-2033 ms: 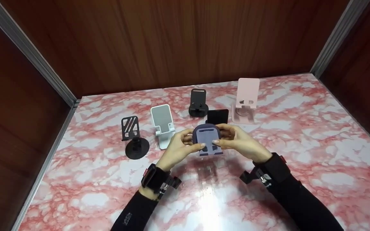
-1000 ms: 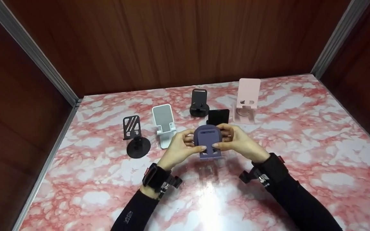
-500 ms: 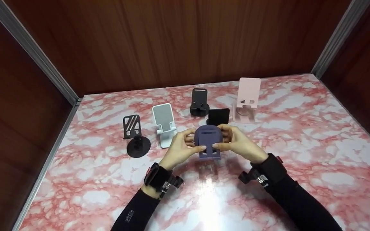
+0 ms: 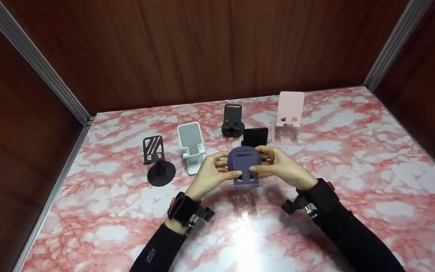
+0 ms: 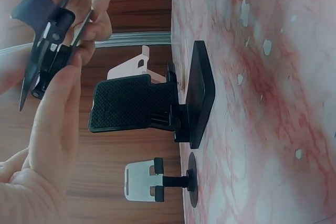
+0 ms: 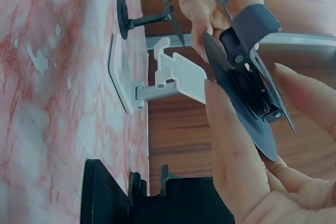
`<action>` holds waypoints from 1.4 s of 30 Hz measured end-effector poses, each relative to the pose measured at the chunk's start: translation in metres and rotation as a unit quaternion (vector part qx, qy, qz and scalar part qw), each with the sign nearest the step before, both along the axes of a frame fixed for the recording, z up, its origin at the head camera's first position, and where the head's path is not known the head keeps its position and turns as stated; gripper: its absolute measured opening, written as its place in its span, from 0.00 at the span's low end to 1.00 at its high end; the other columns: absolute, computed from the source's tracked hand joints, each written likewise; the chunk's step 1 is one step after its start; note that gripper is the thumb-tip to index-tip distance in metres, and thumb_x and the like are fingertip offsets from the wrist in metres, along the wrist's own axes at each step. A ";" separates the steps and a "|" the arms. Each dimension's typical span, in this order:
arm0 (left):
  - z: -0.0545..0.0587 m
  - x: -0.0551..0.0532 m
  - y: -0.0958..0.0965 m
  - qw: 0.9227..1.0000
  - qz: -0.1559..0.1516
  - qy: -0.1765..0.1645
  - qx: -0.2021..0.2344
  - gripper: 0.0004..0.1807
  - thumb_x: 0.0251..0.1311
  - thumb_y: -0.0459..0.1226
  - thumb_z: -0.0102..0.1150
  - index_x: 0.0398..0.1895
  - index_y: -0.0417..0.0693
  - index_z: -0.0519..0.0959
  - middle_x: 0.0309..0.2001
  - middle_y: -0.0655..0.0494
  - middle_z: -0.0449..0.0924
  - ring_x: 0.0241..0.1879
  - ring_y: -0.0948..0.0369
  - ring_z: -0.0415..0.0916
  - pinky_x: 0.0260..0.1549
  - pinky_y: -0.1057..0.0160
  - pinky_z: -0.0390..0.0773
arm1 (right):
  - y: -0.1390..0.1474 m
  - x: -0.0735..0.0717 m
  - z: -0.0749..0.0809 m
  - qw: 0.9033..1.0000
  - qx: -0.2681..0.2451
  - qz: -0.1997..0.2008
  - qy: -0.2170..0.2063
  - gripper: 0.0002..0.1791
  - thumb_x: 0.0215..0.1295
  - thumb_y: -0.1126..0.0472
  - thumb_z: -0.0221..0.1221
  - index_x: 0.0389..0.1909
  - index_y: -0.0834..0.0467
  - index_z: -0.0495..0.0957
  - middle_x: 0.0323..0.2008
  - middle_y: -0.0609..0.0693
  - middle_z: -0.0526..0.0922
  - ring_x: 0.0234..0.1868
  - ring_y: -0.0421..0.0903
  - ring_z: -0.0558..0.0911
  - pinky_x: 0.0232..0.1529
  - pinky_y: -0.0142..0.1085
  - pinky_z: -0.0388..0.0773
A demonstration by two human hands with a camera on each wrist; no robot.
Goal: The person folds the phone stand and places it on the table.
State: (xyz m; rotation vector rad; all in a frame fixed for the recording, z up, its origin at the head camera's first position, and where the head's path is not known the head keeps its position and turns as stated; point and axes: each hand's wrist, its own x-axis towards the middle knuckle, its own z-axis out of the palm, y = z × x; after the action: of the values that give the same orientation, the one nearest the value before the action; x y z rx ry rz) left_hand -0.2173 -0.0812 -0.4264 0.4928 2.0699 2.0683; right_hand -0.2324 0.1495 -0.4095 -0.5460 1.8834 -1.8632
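Note:
Both hands hold a purple folding phone stand [image 4: 244, 163] above the table, its plate facing the head camera. My left hand [image 4: 210, 174] grips its left edge, thumb on the plate's lower front, fingers behind. On the opposite edge, my right hand [image 4: 283, 169] grips it likewise. In the left wrist view, the stand [image 5: 52, 40] shows edge-on with its hinge between the panels. The right wrist view shows its rounded base [image 6: 236, 103] between right thumb and fingers. Just behind the hands stands a black phone stand [image 4: 255, 136], partly hidden; its textured pad [image 5: 121, 103] shows in the left wrist view.
Other phone stands stand around on the marbled red-white table [image 4: 108, 234]: a slatted black one [image 4: 160, 172], a white one with grey pad [image 4: 192, 139], another black one [image 4: 233, 117] and a pink one [image 4: 290, 109]. Wood-grain panels [image 4: 217, 49] enclose the back and sides.
Since two seconds ago the purple stand's plate has tilted; it looks darker and its lower lip sits slightly lower. Both hands keep their grip, with the right thumb shifted a little. The other stands have not moved.

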 end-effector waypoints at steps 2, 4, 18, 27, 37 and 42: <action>0.000 0.000 0.000 1.000 0.000 0.000 0.001 0.24 0.51 0.25 0.69 0.53 0.31 0.75 0.39 0.42 0.84 0.34 0.56 0.83 0.37 0.61 0.84 | 0.000 0.000 0.001 1.000 0.003 -0.002 -0.001 0.28 0.63 0.66 0.63 0.61 0.69 0.66 0.52 0.65 0.76 0.45 0.56 0.83 0.45 0.48 0.82; -0.001 0.001 0.000 1.000 -0.005 0.004 0.001 0.24 0.51 0.25 0.68 0.53 0.31 0.75 0.40 0.42 0.84 0.34 0.57 0.83 0.37 0.61 0.83 | 0.000 0.000 0.001 1.000 0.007 -0.005 -0.003 0.26 0.65 0.65 0.62 0.60 0.69 0.67 0.52 0.65 0.76 0.43 0.56 0.84 0.44 0.49 0.82; 0.009 0.004 -0.008 0.980 0.027 0.134 -0.143 0.24 0.70 0.41 0.54 0.66 0.41 0.70 0.57 0.44 0.78 0.56 0.54 0.75 0.53 0.57 0.77 | 0.007 -0.001 0.005 0.999 -0.008 -0.028 -0.023 0.26 0.66 0.68 0.59 0.61 0.72 0.64 0.46 0.62 0.79 0.40 0.52 0.84 0.43 0.46 0.83; 0.010 0.007 -0.009 0.866 0.103 0.320 -0.370 0.35 0.72 0.45 0.46 0.76 0.43 0.50 0.75 0.46 0.48 0.74 0.49 0.41 0.71 0.49 0.43 | 0.020 -0.004 0.007 0.998 -0.034 -0.039 -0.043 0.27 0.67 0.69 0.57 0.64 0.72 0.63 0.45 0.59 0.78 0.40 0.49 0.83 0.43 0.43 0.83; -0.005 0.007 -0.008 0.774 0.156 0.359 -0.498 0.40 0.70 0.51 0.48 0.76 0.40 0.49 0.76 0.46 0.44 0.75 0.48 0.33 0.70 0.43 0.43 | 0.037 -0.005 -0.001 0.997 -0.052 -0.027 -0.053 0.26 0.67 0.69 0.58 0.65 0.67 0.66 0.44 0.57 0.80 0.42 0.48 0.83 0.42 0.43 0.83; -0.011 0.008 -0.012 0.764 0.162 0.358 -0.513 0.41 0.68 0.52 0.51 0.75 0.38 0.52 0.76 0.45 0.47 0.74 0.47 0.36 0.70 0.44 0.43 | 0.056 -0.005 -0.007 0.996 -0.063 -0.020 -0.058 0.21 0.68 0.69 0.57 0.61 0.64 0.71 0.44 0.57 0.81 0.41 0.48 0.83 0.40 0.40 0.84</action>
State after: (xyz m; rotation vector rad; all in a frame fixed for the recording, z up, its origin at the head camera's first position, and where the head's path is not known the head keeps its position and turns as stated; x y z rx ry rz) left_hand -0.2095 -0.0929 -0.4372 0.7922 3.4436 0.4704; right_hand -0.2375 0.2053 -0.4168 -0.4328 1.7224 -2.0047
